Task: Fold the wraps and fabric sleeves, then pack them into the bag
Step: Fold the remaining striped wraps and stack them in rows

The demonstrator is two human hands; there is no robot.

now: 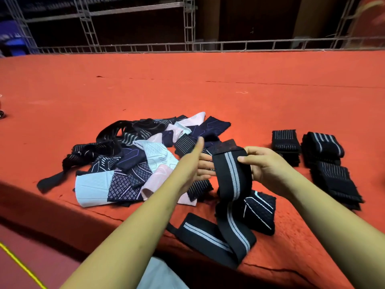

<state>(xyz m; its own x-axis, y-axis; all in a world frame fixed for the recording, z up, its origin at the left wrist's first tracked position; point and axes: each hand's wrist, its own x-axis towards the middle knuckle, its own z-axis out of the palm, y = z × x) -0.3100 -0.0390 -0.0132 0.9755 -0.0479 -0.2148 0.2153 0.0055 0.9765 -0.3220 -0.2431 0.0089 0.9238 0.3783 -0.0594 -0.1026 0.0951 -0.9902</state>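
Note:
A long black wrap [233,184] with grey stripes hangs between my hands, and its lower length trails over the table's front edge. My right hand [263,163] pinches its upper end, thumb on the front. My left hand [198,161] is beside it with straight fingers, the fingertips touching the strip's left edge. To the left lies a loose pile of sleeves and wraps [133,159] in black, navy, pink and pale blue. Folded black wraps [285,143] and more folded ones [327,161] sit in stacks on the right. No bag is in view.
The red cloth table [208,84] stretches far back to a metal truss frame [187,24]. A navy sleeve [260,211] lies under the hanging wrap. The front edge drops off near my forearms.

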